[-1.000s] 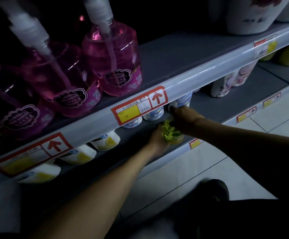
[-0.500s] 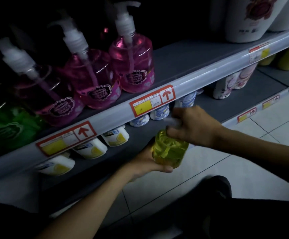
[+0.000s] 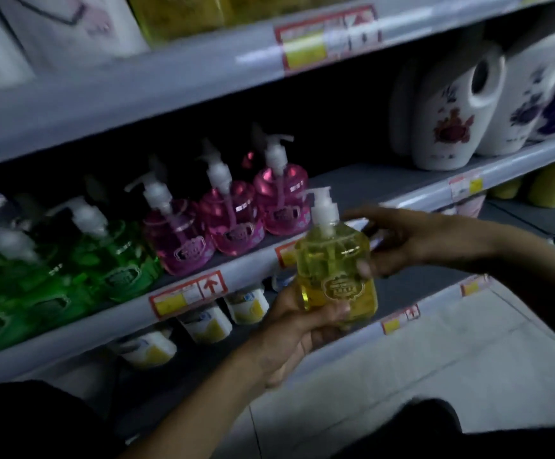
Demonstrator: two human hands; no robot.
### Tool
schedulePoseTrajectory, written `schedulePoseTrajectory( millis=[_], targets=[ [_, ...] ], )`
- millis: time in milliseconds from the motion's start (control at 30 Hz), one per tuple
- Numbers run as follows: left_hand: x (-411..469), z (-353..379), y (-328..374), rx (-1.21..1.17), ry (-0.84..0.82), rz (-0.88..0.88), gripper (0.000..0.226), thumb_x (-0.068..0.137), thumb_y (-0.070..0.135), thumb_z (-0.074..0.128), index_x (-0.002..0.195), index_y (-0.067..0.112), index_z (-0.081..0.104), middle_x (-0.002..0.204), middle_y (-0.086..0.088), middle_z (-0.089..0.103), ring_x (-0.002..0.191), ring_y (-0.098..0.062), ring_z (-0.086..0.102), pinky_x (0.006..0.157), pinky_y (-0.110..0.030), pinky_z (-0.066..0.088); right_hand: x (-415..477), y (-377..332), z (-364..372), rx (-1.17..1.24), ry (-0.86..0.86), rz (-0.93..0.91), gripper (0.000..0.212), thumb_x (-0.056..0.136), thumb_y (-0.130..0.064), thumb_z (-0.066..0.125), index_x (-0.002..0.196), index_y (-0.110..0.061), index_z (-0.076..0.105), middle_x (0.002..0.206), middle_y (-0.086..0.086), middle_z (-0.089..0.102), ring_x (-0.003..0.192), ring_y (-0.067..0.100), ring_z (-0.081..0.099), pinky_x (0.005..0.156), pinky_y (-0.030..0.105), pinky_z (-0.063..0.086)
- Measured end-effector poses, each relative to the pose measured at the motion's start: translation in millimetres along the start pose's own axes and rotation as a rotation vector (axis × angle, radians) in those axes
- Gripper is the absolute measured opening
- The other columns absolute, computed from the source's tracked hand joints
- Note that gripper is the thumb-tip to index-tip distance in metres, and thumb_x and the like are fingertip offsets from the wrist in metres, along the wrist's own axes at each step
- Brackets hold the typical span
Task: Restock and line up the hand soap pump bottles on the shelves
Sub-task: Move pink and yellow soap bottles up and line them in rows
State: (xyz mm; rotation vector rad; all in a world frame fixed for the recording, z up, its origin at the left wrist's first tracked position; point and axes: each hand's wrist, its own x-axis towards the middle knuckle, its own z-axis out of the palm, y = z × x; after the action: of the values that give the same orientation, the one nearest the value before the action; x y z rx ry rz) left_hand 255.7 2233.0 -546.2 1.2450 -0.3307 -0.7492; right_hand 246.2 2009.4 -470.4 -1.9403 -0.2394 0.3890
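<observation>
Head view shows the left hand [image 3: 297,329] wrapped round the base of a clear yellow soap bottle with a white pump [image 3: 334,266], held upright in front of the grey middle shelf edge [image 3: 246,265], its long axis vertical and its nozzle pointing left. The right hand [image 3: 412,240] touches the bottle's right side, thumb on it, other fingers spread loosely. Behind stand three pink pump bottles [image 3: 233,213] and green pump bottles [image 3: 104,260] in a row.
</observation>
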Motion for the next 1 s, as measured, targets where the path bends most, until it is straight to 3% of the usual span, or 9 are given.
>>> schedulePoseTrajectory(
  millis=[67, 167, 367, 500, 633, 700, 800, 900, 1000],
  targets=[
    [2, 7, 16, 0.032, 0.009, 0.075, 0.042, 0.077, 0.006, 0.070, 0.117, 0.015, 0.060, 0.112, -0.005, 0.071, 0.100, -0.019, 0.069, 0.072, -0.024, 0.055, -4, -3, -2, 0.012, 0.024, -0.063, 0.072, 0.066, -0.033, 0.087, 0.127, -0.048, 0.051, 0.121, 0.001, 0.063, 0.102, 0.021, 0.068, 0.087, 0.041, 0.057],
    [3, 16, 49, 0.114, 0.026, 0.162, 0.051, 0.075, 0.009, 0.073, 0.122, 0.013, 0.055, 0.115, -0.008, 0.070, 0.101, -0.021, 0.069, 0.073, -0.025, 0.055, -3, -17, -5, -0.033, 0.182, -0.208, 0.075, 0.059, -0.035, 0.088, 0.125, -0.044, 0.052, 0.117, -0.004, 0.067, 0.105, 0.018, 0.067, 0.089, 0.040, 0.056],
    [1, 34, 111, 0.389, 0.068, 0.368, 0.041, 0.076, 0.028, 0.075, 0.115, 0.024, 0.060, 0.108, -0.006, 0.072, 0.095, -0.028, 0.069, 0.075, -0.033, 0.058, -2, -48, -25, 0.075, 0.326, -0.485, 0.080, 0.052, -0.031, 0.090, 0.125, -0.030, 0.057, 0.121, 0.002, 0.067, 0.113, 0.021, 0.064, 0.091, 0.044, 0.056],
    [4, 48, 158, 0.637, 0.179, 0.602, 0.054, 0.074, 0.037, 0.075, 0.124, 0.042, 0.053, 0.113, 0.014, 0.070, 0.103, -0.010, 0.067, 0.088, -0.035, 0.055, 4, -75, -40, 0.163, 0.360, -0.693, 0.079, 0.059, -0.028, 0.090, 0.129, -0.028, 0.055, 0.126, 0.005, 0.065, 0.115, 0.024, 0.064, 0.085, 0.035, 0.056],
    [17, 69, 213, 0.984, 0.352, 0.831, 0.066, 0.071, 0.045, 0.073, 0.129, 0.052, 0.043, 0.105, 0.016, 0.068, 0.096, -0.008, 0.066, 0.082, -0.029, 0.053, 7, -111, -63, 0.132, 0.553, -0.886, 0.079, 0.058, -0.043, 0.089, 0.128, -0.039, 0.052, 0.128, -0.001, 0.064, 0.113, 0.020, 0.064, 0.083, 0.030, 0.056],
    [30, 78, 238, 1.107, 0.440, 0.950, 0.068, 0.073, 0.038, 0.077, 0.131, 0.044, 0.043, 0.113, 0.019, 0.065, 0.103, -0.001, 0.061, 0.082, -0.020, 0.050, 10, -126, -78, 0.057, 0.656, -0.965, 0.082, 0.061, -0.044, 0.086, 0.133, -0.042, 0.048, 0.131, -0.006, 0.061, 0.118, 0.017, 0.061, 0.089, 0.030, 0.054],
    [54, 91, 266, 1.217, 0.502, 1.055, 0.071, 0.080, 0.016, 0.073, 0.138, 0.038, 0.037, 0.115, 0.017, 0.064, 0.098, 0.004, 0.058, 0.072, -0.007, 0.046, 21, -137, -100, -0.025, 0.761, -1.055, 0.084, 0.069, -0.017, 0.080, 0.141, -0.038, 0.040, 0.134, -0.008, 0.057, 0.119, 0.012, 0.059, 0.092, 0.025, 0.052],
    [77, 98, 283, 1.343, 0.545, 1.067, 0.076, 0.081, 0.000, 0.063, 0.141, 0.032, 0.029, 0.108, 0.009, 0.065, 0.088, -0.008, 0.061, 0.059, -0.016, 0.047, 39, -139, -114, -0.038, 0.823, -1.092, 0.086, 0.075, 0.003, 0.073, 0.146, -0.027, 0.034, 0.139, 0.000, 0.053, 0.126, 0.013, 0.054, 0.095, 0.023, 0.049],
    [96, 97, 292, 1.365, 0.528, 0.992, 0.078, 0.081, -0.008, 0.059, 0.143, 0.025, 0.026, 0.094, 0.001, 0.065, 0.070, -0.014, 0.064, 0.057, -0.036, 0.054, 57, -137, -122, -0.008, 0.836, -1.074, 0.088, 0.078, 0.014, 0.067, 0.149, -0.021, 0.029, 0.142, 0.001, 0.049, 0.129, 0.011, 0.051, 0.099, 0.027, 0.049]
  ],
)
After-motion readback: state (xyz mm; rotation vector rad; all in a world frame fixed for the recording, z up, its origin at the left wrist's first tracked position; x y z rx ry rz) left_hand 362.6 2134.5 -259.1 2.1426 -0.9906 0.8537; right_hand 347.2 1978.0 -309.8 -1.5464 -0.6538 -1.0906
